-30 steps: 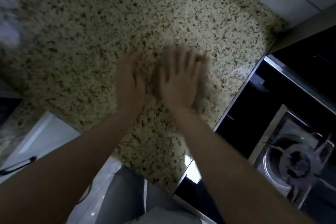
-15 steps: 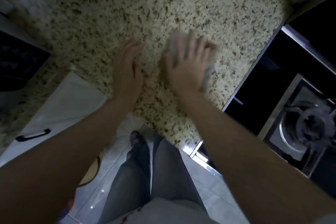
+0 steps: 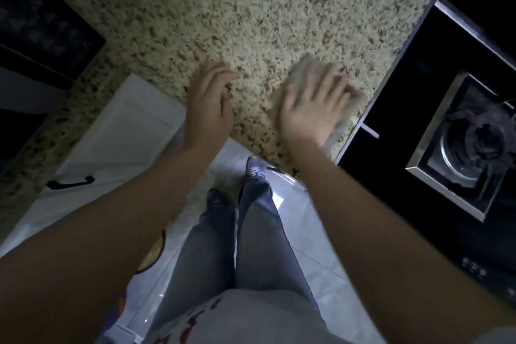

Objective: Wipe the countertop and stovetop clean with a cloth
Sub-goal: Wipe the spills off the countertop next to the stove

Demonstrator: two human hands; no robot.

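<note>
The speckled granite countertop fills the upper middle of the view. My right hand lies flat, fingers spread, pressing a pale cloth onto the counter near its front edge; the cloth is blurred and mostly hidden under the hand. My left hand rests flat on the counter's front edge, fingers apart, holding nothing. The black glass stovetop adjoins the counter on the right, with a steel-framed gas burner in it.
A white cabinet door with a black handle hangs below the counter at left. A dark recess sits at upper left. My legs and the tiled floor are below. Stove knobs show at lower right.
My right hand has slid the cloth rightward toward the stovetop edge and nearer the counter's front. The view has tilted down, showing more floor and legs. The left hand stays flat.
</note>
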